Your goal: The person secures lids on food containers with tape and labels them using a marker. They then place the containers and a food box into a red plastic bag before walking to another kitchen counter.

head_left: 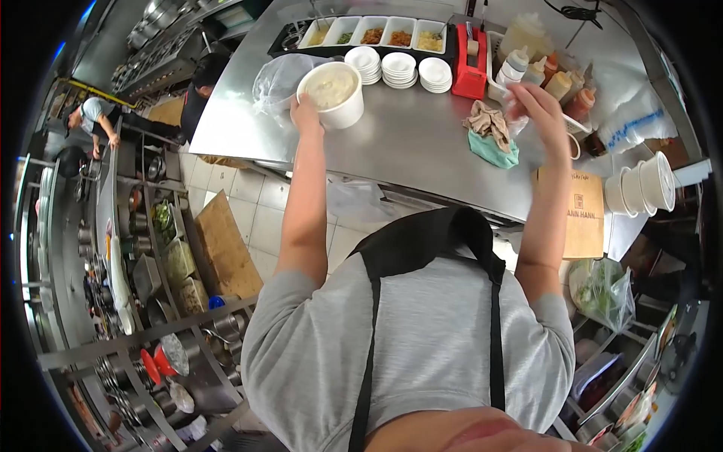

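Note:
A round white tub [343, 111] with pale, creamy contents stands at the left part of the steel counter [407, 147]. My left hand [306, 113] grips its near left side. A clear plastic bag [275, 84] lies just left of the tub. On the right, my right hand [536, 109] is raised over the counter in front of the squeeze bottles [558, 86]; its fingers are somewhat blurred and spread, with nothing visible in them. Beside that hand lie a brown cloth [487, 123] and a green cloth [493, 149].
Small white plates [399, 68] in stacks stand before a tray of toppings [375, 35]. A red dispenser [469, 64] is right of them. White tubs [640, 184] stack at the right edge, near a wooden board [584, 203]. Two people [94, 117] are at far left.

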A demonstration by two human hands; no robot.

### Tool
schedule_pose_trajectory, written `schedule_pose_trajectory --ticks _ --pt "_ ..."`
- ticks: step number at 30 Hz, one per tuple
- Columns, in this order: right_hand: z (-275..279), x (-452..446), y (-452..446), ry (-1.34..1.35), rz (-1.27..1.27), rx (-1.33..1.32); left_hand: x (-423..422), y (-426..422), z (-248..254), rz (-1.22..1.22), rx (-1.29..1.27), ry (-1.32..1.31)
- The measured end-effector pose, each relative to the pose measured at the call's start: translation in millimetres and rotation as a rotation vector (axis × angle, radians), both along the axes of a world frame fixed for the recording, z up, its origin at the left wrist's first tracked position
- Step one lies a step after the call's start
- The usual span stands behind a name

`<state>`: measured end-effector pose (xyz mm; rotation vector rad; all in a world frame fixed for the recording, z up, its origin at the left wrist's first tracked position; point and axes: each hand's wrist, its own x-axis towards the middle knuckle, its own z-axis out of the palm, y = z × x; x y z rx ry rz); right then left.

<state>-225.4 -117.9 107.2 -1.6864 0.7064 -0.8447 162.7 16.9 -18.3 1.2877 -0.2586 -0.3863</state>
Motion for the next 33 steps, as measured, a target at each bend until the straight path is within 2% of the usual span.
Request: schedule_pose_trajectory --ticks 2,4,5,6,7,8,10,11,13,14,16,17,18,19,20,21,22,23,24,25,29,30,31,32,33 --pt "-28.0 30.3 -36.1 0.133 -0.099 0.041 9.4 -1.0 -18.5 0.015 0.026 0.050" --pt "-52.8 57.0 -73.7 0.291 -0.212 0.091 -7.9 12.7 -10.9 -0.255 0.084 -0.042" --pt "-58.7 69.0 -88.3 0.413 -0.297 0.047 -11.7 9.4 -14.3 -0.279 0.086 -0.028" --pt "-102.8 78.0 -134.6 0.566 -0.407 -0.575 -16.8 7.7 -20.5 -0.304 0.098 -0.010" --pt "-105.5 88.2 -145.7 0.699 -0.439 -0.447 -24.5 8.2 -17.8 -0.322 0.089 -0.013" --pt "-84.8 90.6 -136.6 1.026 -0.181 -0.692 -32.3 10.5 -13.4 -0.388 0.112 0.002" --pt "-106.4 100.6 -155.9 0.938 -0.329 -0.555 -47.0 15.4 -3.3 -0.460 0.142 0.020" --pt "-101.4 102.1 -156.1 0.940 -0.336 -0.550 -53.3 16.5 3.6 -0.465 0.184 -0.053" --pt "-88.3 105.1 -158.1 0.900 -0.337 -0.219 -56.4 16.1 10.0 -0.457 0.262 -0.166" --pt "-89.5 104.4 -163.0 0.902 -0.339 -0.220 -55.0 13.6 6.0 -0.459 0.259 -0.164" --pt "-93.7 102.6 -171.2 0.640 -0.311 0.312 -53.1 9.2 -1.8 -0.085 0.259 -0.809" --pt "-90.5 101.8 -165.6 0.641 -0.312 0.311 -66.2 17.3 25.3 -0.073 0.351 -0.881" --pt "-81.8 100.7 -153.1 0.474 -0.306 0.363 -74.6 15.6 40.7 -0.072 0.348 -0.880" --pt "-71.7 97.6 -140.1 0.309 -0.297 0.409 -82.9 12.5 51.3 -0.045 0.227 -0.983" --pt "-62.2 91.3 -126.6 0.314 -0.297 0.409 -92.0 9.9 60.3 -0.019 0.108 -1.081" --pt "-54.6 81.6 -107.1 0.152 -0.260 0.450 -104.1 8.2 70.3 -0.023 0.115 -1.074" --pt "-53.2 71.3 -85.4 -0.010 -0.223 0.487 -117.6 3.7 80.2 -0.281 0.071 -0.820" --pt "-59.2 62.2 -63.6 0.077 -0.214 0.316 -128.2 -6.5 85.3 -0.521 0.016 -0.558" --pt "-65.9 51.4 -38.3 0.162 -0.204 0.143 -134.5 -22.8 78.7 -0.603 0.009 -0.510" --pt "-66.6 37.7 -4.2 0.106 -0.171 0.230 -140.5 -41.5 68.3 -0.684 0.003 -0.460" --pt "-74.5 -10.1 109.5 -0.001 -0.080 0.466 -172.5 -108.0 39.1 -0.776 0.167 -0.397" --pt "-73.7 -17.1 130.2 0.008 -0.064 0.524 -174.6 -128.0 25.8 -0.814 0.282 -0.489" --pt "-75.9 -21.8 146.8 -0.007 -0.039 0.481 -178.1 -144.1 17.4 -0.852 0.400 -0.583" --pt "-78.6 -24.2 156.8 -0.023 -0.015 0.436 -183.7 -157.3 15.3 -0.858 0.399 -0.585" --pt "-85.3 -25.2 161.3 -0.083 -0.019 0.390 -190.3 -166.6 13.9 -0.742 0.474 -0.666"
